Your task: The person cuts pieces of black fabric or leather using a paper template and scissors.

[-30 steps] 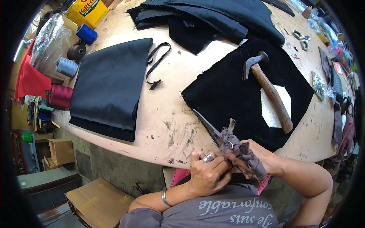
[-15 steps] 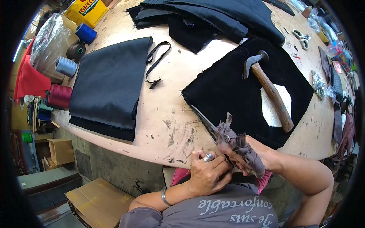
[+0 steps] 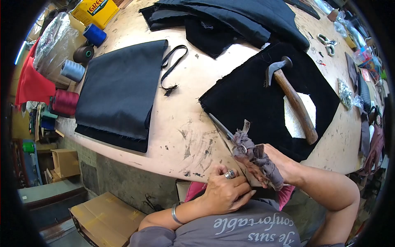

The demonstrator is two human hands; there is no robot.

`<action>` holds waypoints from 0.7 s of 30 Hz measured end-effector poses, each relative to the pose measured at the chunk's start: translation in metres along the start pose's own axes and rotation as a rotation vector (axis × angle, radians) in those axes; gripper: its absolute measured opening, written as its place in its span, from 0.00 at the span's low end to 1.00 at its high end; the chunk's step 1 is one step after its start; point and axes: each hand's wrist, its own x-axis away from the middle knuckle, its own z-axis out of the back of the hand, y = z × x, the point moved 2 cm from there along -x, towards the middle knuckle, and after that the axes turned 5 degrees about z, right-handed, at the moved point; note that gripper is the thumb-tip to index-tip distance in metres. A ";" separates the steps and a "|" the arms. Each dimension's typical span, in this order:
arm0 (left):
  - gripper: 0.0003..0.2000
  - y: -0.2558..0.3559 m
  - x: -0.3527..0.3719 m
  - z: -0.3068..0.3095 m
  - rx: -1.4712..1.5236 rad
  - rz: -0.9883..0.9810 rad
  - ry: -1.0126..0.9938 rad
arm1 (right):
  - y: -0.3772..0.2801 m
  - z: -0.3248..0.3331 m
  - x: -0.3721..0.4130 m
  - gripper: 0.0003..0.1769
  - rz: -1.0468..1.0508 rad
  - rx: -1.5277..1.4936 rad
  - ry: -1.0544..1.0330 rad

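My right hand (image 3: 279, 162) is wrapped around scissors (image 3: 223, 126) whose handles are bound in grey-brown rags. Their blades point away to the left, alongside the lower left edge of a black cloth stack (image 3: 238, 92). Close by, at the table's front edge, my left hand (image 3: 228, 187) is curled with a ring on one finger. A thin dark line runs near its fingers, but what they pinch, if anything, is hidden. On the black cloth lies a hammer (image 3: 294, 99) with a wooden handle, partly over a white patch (image 3: 291, 117).
Folded dark fabric (image 3: 119, 90) lies at left beside a narrow black strap (image 3: 168, 72). Thread spools (image 3: 65, 102) line the left edge. More dark cloth (image 3: 230, 20) is piled at the back. Another pair of scissors (image 3: 328, 43) rests at right. A cardboard box (image 3: 109, 218) stands below.
My left hand's fingers have loosened and shifted slightly, and a thin dark line now shows beside them. The scissors and right hand have barely moved. The view has shifted a little.
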 end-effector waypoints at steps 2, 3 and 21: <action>0.05 -0.002 0.001 0.009 -0.043 0.006 -0.049 | -0.001 -0.001 0.001 0.18 -0.064 -0.057 0.029; 0.05 -0.004 0.001 0.017 -0.065 0.009 -0.073 | -0.002 -0.001 0.001 0.19 -0.054 -0.057 0.035; 0.07 -0.073 -0.059 0.087 -0.310 0.270 0.301 | -0.003 0.002 0.013 0.23 -0.214 -0.092 -0.071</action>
